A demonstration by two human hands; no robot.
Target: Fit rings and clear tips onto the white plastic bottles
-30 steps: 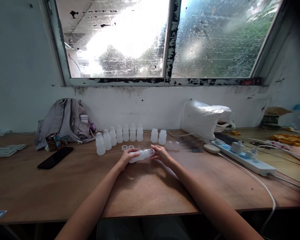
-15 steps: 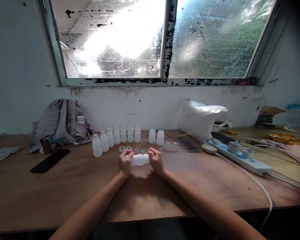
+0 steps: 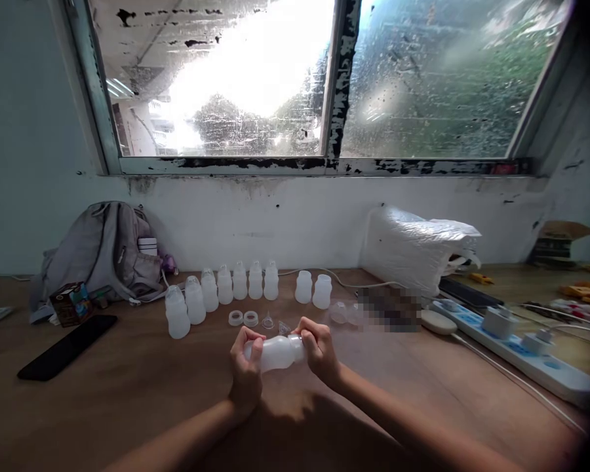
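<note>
A frosted white baby bottle (image 3: 278,354) lies sideways between my hands, just above the table. My left hand (image 3: 246,367) is closed around its base end. At the other end, my right hand (image 3: 319,349) grips the collar, hiding most of it. Just beyond the hands are two white ring collars (image 3: 235,318) and two clear silicone nipples (image 3: 267,320). Several capped bottles (image 3: 195,300) stand in a curved row behind to the left. Two open bottles (image 3: 303,287) without tops stand behind to the right, near clear domed caps (image 3: 338,313).
A grey backpack (image 3: 103,252), small box (image 3: 71,304) and black phone (image 3: 66,347) are on the left. To the right lie a white plastic package (image 3: 408,249), a round white device (image 3: 437,322) and a power strip (image 3: 563,373) with plugs and cables. The wall and window close off the back.
My view has shifted nearer, so the table items look larger and lower. Both hands still grip the bottle, now tilted slightly upward at the right. A co-worker's hand at the right edge has left view.
</note>
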